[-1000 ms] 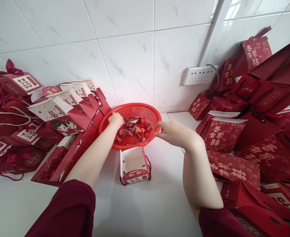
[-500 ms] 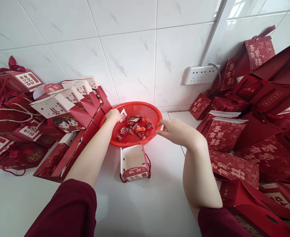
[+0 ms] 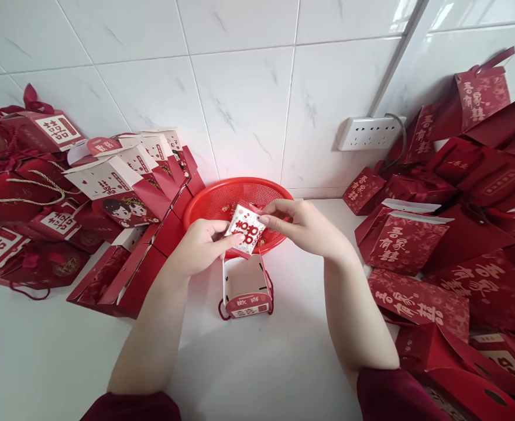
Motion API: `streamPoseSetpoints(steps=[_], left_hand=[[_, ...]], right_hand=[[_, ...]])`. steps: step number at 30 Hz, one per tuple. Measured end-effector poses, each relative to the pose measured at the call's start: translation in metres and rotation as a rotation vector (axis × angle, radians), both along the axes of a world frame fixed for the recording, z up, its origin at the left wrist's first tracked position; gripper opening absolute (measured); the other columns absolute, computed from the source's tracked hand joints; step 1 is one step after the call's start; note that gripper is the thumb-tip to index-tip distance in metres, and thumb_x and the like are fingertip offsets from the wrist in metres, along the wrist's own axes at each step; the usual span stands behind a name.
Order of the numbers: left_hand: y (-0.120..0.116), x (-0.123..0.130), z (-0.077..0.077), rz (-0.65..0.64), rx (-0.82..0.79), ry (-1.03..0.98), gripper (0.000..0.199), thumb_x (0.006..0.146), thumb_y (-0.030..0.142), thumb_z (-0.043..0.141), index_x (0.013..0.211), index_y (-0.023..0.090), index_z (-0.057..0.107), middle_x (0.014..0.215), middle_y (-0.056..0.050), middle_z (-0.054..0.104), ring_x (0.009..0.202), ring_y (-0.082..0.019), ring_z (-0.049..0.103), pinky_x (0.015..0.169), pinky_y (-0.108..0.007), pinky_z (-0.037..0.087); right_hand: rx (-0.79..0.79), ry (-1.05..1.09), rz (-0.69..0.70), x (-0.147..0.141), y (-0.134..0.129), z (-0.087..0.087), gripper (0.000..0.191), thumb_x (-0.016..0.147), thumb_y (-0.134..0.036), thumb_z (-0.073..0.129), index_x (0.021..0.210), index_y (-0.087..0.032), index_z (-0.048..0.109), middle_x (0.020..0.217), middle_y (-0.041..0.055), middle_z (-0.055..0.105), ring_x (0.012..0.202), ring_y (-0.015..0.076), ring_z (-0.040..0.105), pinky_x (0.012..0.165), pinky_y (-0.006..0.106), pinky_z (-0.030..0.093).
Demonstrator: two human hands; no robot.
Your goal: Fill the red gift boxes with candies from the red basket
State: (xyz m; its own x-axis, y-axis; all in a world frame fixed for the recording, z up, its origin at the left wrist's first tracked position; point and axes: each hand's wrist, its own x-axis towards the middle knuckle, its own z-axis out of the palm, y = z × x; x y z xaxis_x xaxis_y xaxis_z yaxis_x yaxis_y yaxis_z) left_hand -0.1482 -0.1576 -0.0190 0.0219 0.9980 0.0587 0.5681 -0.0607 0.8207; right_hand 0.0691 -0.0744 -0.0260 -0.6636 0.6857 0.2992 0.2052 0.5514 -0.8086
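Observation:
A flat square packet [image 3: 242, 221], white with red double-happiness lettering and red ends, is held up over the front of a red plastic basket [image 3: 200, 200]. My left hand [image 3: 201, 248] grips its left and lower side, thumb across the front. At its upper right edge, the fingers and thumb of my right hand [image 3: 305, 227] pinch the packet. Wrapped sweets lie in the basket, mostly hidden behind my hands and the packet. Just in front of the basket stands an open-topped red and white gift box [image 3: 245, 286] with cord handles; the visible part of its inside is bare.
Folded-open couple-print boxes [image 3: 123, 190] stand in a row at left, beside red gift boxes with ribbons [image 3: 47, 131]. Many red gift boxes [image 3: 398, 240] crowd the right side. A power socket strip [image 3: 371, 134] is on the tiled wall behind.
My left hand has lifted the packet from the basket's left side toward the middle. My right hand has moved left from the basket's rim to the packet. The view has shifted slightly left.

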Motion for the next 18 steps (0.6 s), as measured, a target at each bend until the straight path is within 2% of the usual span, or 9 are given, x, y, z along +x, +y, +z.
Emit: streamPoseSetpoints(steps=[4,9,13,15,18], left_hand=[[-0.008,-0.004,-0.003,-0.032,-0.027,0.002,0.025,0.085,0.038,0.066,0.077,0.015,0.069,0.06,0.002,0.053,0.054,-0.01,0.044,0.049,-0.021,0.034],[-0.012,-0.008,-0.007,-0.021,-0.075,0.055,0.028,0.087,0.041,0.063,0.077,0.015,0.068,0.064,0.0,0.055,0.055,-0.011,0.045,0.048,-0.022,0.031],[-0.014,-0.01,-0.002,-0.033,-0.081,0.035,0.023,0.086,0.04,0.066,0.083,0.018,0.072,0.068,0.0,0.061,0.06,-0.012,0.053,0.053,-0.022,0.04],[-0.015,-0.011,0.001,-0.024,-0.062,0.006,0.022,0.084,0.041,0.07,0.085,0.019,0.074,0.069,0.001,0.064,0.062,-0.012,0.056,0.057,-0.022,0.044],[-0.017,-0.013,0.004,0.04,0.023,-0.059,0.024,0.083,0.041,0.072,0.081,0.017,0.073,0.061,0.001,0.062,0.056,-0.01,0.054,0.052,-0.02,0.043]], right_hand=[[-0.022,0.016,0.134,0.0,0.001,-0.004,0.034,0.095,-0.048,0.055,0.079,-0.019,0.06,0.07,-0.0024,0.053,0.062,0.0104,0.043,0.056,0.026,0.033],[0.064,-0.029,0.129,-0.001,0.001,-0.006,0.03,0.096,-0.04,0.057,0.075,-0.019,0.055,0.067,-0.0039,0.047,0.061,0.0098,0.038,0.057,0.026,0.031],[0.069,0.022,0.091,-0.007,-0.002,-0.005,0.032,0.096,-0.04,0.057,0.072,-0.018,0.054,0.066,-0.0031,0.05,0.061,0.0098,0.04,0.057,0.026,0.032],[0.01,0.105,0.085,-0.01,-0.003,-0.006,0.033,0.096,-0.042,0.058,0.074,-0.018,0.055,0.069,-0.0016,0.054,0.063,0.0104,0.045,0.058,0.026,0.035],[-0.102,0.248,0.052,-0.013,-0.003,-0.008,0.032,0.094,-0.044,0.061,0.076,-0.018,0.057,0.071,-0.0003,0.058,0.065,0.0116,0.051,0.06,0.026,0.041]])
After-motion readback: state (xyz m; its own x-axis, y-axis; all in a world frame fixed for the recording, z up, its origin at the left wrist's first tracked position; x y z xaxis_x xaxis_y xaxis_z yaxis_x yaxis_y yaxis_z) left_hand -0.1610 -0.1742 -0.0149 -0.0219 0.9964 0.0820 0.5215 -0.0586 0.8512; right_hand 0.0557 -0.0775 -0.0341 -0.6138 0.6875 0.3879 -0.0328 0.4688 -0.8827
